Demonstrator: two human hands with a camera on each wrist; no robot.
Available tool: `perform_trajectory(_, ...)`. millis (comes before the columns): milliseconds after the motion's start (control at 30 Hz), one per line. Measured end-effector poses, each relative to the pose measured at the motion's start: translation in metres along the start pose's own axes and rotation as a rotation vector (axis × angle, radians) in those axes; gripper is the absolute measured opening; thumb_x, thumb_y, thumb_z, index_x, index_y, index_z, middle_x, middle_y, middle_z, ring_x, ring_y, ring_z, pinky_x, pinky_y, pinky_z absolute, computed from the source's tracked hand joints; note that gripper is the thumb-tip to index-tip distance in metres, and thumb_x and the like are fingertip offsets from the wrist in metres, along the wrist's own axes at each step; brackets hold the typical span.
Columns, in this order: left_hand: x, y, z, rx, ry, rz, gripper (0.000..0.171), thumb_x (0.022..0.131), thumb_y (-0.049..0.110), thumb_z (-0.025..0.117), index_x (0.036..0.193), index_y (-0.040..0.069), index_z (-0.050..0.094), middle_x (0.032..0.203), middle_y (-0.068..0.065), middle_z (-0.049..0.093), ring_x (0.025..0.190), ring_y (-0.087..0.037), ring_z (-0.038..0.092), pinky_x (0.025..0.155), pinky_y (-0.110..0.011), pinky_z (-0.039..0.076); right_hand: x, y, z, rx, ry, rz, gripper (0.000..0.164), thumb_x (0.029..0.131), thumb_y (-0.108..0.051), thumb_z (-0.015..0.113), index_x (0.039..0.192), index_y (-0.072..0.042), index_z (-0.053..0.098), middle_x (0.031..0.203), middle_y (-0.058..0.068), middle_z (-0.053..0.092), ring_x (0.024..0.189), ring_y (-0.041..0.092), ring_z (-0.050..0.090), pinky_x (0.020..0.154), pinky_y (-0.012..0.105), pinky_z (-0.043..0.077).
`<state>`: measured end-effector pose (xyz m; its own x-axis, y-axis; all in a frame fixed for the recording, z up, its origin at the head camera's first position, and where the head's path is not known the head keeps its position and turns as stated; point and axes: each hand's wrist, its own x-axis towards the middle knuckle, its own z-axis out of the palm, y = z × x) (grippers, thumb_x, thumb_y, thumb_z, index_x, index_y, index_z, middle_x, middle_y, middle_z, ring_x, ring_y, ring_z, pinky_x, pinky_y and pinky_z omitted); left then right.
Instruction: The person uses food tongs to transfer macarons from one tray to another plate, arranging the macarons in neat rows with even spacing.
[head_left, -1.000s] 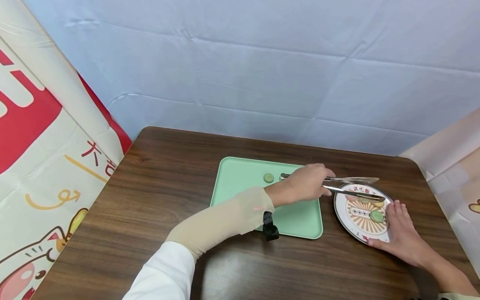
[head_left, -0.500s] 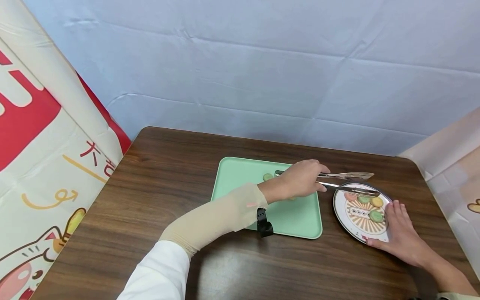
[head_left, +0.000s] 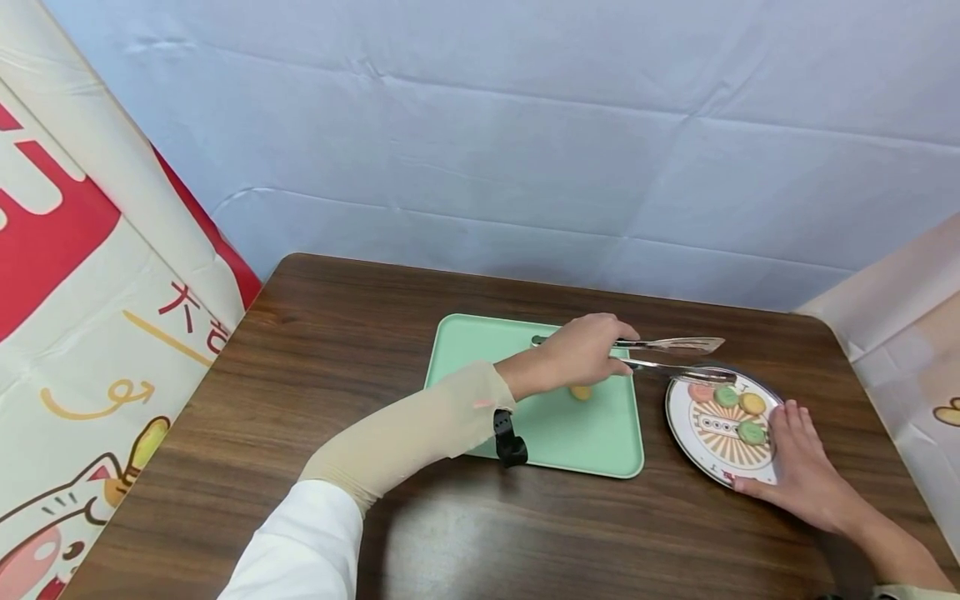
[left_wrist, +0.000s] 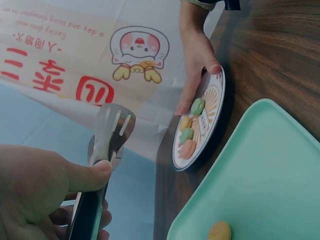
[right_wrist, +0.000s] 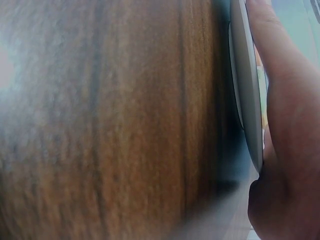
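In the head view my left hand [head_left: 581, 354] grips a pair of metal tongs [head_left: 682, 345] above the right part of the green tray [head_left: 600, 446]. The tongs' two arms are spread, with nothing between their tips, which point toward the plate. A yellow macaron [head_left: 581, 392] lies on the tray below this hand. My right hand [head_left: 806, 471] rests against the right rim of the white patterned plate [head_left: 681, 421], fingers and thumb extended. On that plate lie a pink macaron [head_left: 701, 392], a yellow macaron [head_left: 752, 403] and two green macarons [head_left: 752, 432]. My left forearm hides part of the tray.
Tray and plate sit side by side on a brown wooden table [head_left: 345, 350], a narrow strip of wood between them. Behind the table hangs a pale blue cloth [head_left: 465, 150]. A printed cloth [head_left: 112, 317] borders the left side.
My left hand and the tongs have drawn left, away from the plate and over the tray. The macarons at the plate's back are now uncovered. My right hand stays put.
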<state>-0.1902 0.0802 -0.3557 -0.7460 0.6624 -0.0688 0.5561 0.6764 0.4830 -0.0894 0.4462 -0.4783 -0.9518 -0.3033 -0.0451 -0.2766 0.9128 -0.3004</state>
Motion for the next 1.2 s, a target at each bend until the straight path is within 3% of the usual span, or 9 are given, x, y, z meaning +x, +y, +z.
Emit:
perform_trajectory(233,-0.009,-0.007,-0.005,-0.043,0.006,0.004,0.051,0.099,0.030,0.071,0.146,0.016,0.058,0.143,0.003,0.059,0.129,-0.011,0.055,0.097,-0.021,0.046,-0.001,0.003,0.003,0.042,-0.013,-0.008,0.133,0.083,-0.046,0.081,0.150,0.020,-0.014,0.154,0.044,-0.022,0.145,0.046,-0.031,0.114,0.036,-0.028)
perform_trajectory(667,-0.017,-0.020,-0.013,-0.074,0.014,-0.011,0.052,0.099,0.028,0.071,0.147,0.015,0.057,0.145,0.001,0.057,0.129,-0.014,0.055,0.096,-0.025,0.047,0.001,0.004,0.001,0.011,-0.019,-0.009,0.136,0.081,-0.046,0.083,0.149,0.022,-0.013,0.152,0.048,-0.017,0.145,0.047,-0.029,0.114,0.034,-0.027)
perform_trajectory(800,-0.021,-0.027,-0.015,-0.124,0.012,-0.016,0.052,0.098,0.026,0.071,0.147,0.014,0.056,0.145,-0.002,0.056,0.099,-0.007,0.067,0.080,-0.021,0.051,0.002,0.004,0.000,0.016,-0.020,-0.007,0.136,0.081,-0.046,0.083,0.149,0.022,-0.013,0.152,0.048,-0.018,0.145,0.048,-0.029,0.114,0.037,-0.027)
perform_trajectory(933,-0.025,-0.034,-0.016,-0.180,-0.001,-0.028,0.053,0.098,0.023,0.072,0.147,0.011,0.056,0.143,-0.007,0.056,0.065,0.001,0.065,0.066,-0.019,0.051,0.001,0.003,0.002,0.022,-0.011,-0.009,0.135,0.081,-0.045,0.083,0.150,0.023,-0.011,0.152,0.048,-0.018,0.145,0.048,-0.028,0.114,0.036,-0.027)
perform_trajectory(1000,-0.027,-0.037,-0.017,-0.187,0.003,-0.030,0.053,0.097,0.023,0.073,0.146,0.011,0.056,0.137,-0.006,0.060,0.064,0.004,0.064,0.067,-0.020,0.050,0.001,0.003,0.002,0.022,-0.011,-0.009,0.134,0.080,-0.044,0.084,0.149,0.023,-0.010,0.152,0.048,-0.017,0.145,0.049,-0.028,0.114,0.036,-0.027)
perform_trajectory(1100,-0.031,-0.041,-0.020,-0.173,0.015,-0.021,0.051,0.097,0.022,0.073,0.145,0.011,0.058,0.130,-0.004,0.063,0.067,-0.002,0.060,0.069,-0.024,0.046,0.001,0.002,0.001,0.023,-0.014,-0.003,0.134,0.080,-0.044,0.084,0.149,0.024,-0.009,0.153,0.048,-0.017,0.146,0.049,-0.027,0.115,0.037,-0.027)
perform_trajectory(1200,-0.033,-0.045,-0.022,-0.142,0.026,-0.013,0.050,0.098,0.022,0.072,0.145,0.012,0.058,0.134,-0.004,0.062,0.084,-0.009,0.059,0.074,-0.027,0.045,0.001,0.000,0.000,0.022,-0.018,0.002,0.134,0.080,-0.044,0.083,0.149,0.024,-0.009,0.153,0.048,-0.017,0.145,0.049,-0.028,0.115,0.038,-0.027)
